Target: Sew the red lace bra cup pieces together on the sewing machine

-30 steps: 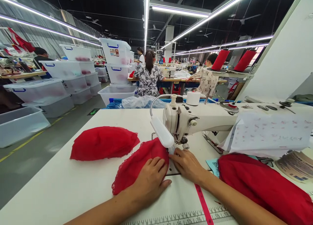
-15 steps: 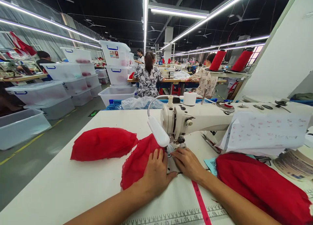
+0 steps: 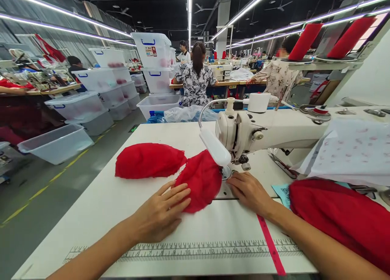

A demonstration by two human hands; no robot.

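Note:
A red cloth piece (image 3: 201,178) with a frayed edge lies partly under the head of the white sewing machine (image 3: 274,129). My left hand (image 3: 161,215) rests with its fingers stretched out on the cloth's near left edge. Close beside the presser foot, on the right, my right hand (image 3: 251,192) has its fingers drawn together; whatever may be between the fingertips is hidden. A second red cloth piece (image 3: 149,161) lies farther left, its tip close to the first. The white lamp (image 3: 215,146) on a bendy metal neck hides part of the needle area.
More red cloth (image 3: 338,215) lies right of my right forearm, by a paper sheet (image 3: 359,150) and scissors (image 3: 283,165). A printed ruler (image 3: 198,251) runs along the front edge, crossed by a red tape (image 3: 271,245). Co-workers sit ahead; plastic bins (image 3: 57,144) stand left.
My left hand has moved left, from beside the needle to the cloth's outer edge, and its fingers have spread. The right hand stays by the presser foot. The view has shifted.

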